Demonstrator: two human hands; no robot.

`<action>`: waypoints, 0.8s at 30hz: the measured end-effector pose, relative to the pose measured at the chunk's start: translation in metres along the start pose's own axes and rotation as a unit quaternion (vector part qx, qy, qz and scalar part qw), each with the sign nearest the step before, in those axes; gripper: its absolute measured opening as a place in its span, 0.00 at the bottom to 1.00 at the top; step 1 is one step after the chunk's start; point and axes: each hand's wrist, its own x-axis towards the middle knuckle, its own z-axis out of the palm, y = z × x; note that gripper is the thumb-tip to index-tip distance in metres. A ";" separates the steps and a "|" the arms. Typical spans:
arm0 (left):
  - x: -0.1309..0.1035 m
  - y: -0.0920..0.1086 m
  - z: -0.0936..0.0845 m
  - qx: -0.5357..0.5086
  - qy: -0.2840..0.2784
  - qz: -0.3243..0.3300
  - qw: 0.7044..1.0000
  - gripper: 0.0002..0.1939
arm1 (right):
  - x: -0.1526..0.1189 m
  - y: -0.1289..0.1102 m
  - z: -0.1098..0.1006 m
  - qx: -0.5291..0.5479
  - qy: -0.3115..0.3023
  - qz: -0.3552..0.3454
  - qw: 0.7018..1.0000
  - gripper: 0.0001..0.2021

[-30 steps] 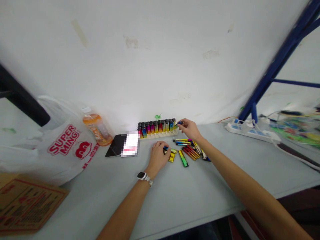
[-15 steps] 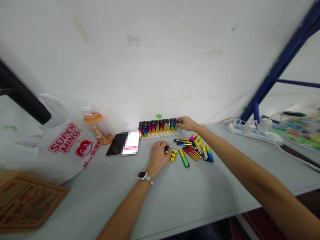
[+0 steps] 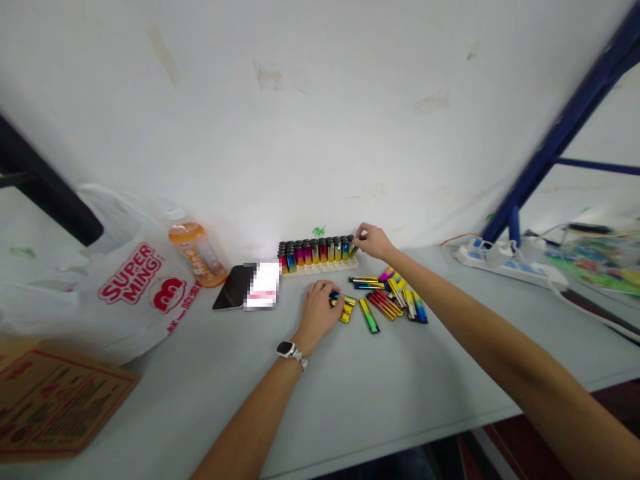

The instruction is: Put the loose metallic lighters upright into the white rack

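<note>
Upright lighters [image 3: 315, 252] with black tops stand in rows in a pale rack [image 3: 325, 268] against the wall. At the rack's right end, my right hand [image 3: 373, 241] pinches one lighter [image 3: 354, 250] by its black top; it leans slightly. My left hand [image 3: 320, 308] rests on the table, fingers curled round gold and blue lighters [image 3: 346, 312] that stick out on its right side. A green-yellow lighter [image 3: 369, 316] lies just right of them. Beyond it is a loose pile of shiny red, gold and blue lighters [image 3: 385, 305].
Left of the rack lie a dark tablet or phone [image 3: 234, 288], an orange drink bottle [image 3: 197, 253], a white plastic bag [image 3: 135, 287] and a cardboard box [image 3: 60, 403]. A power strip [image 3: 510, 265] with cables and a blue metal frame [image 3: 545, 147] stand at the right.
My right hand has risen slightly at the rack's end, and the lighter in its fingers now shows more upright. My left hand has stayed in place on its lighters.
</note>
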 end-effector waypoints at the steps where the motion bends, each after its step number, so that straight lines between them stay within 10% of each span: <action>1: 0.000 0.000 0.000 0.000 0.000 0.000 1.000 0.07 | 0.000 -0.002 0.000 0.018 -0.011 0.019 1.000 0.05; 14: -0.002 0.001 -0.001 -0.001 -0.001 -0.006 1.000 0.07 | 0.007 -0.007 0.007 0.220 -0.099 0.177 0.954 0.06; 24: -0.001 0.003 -0.003 0.003 -0.007 -0.003 1.000 0.07 | -0.002 -0.013 -0.006 0.073 -0.123 0.077 0.987 0.06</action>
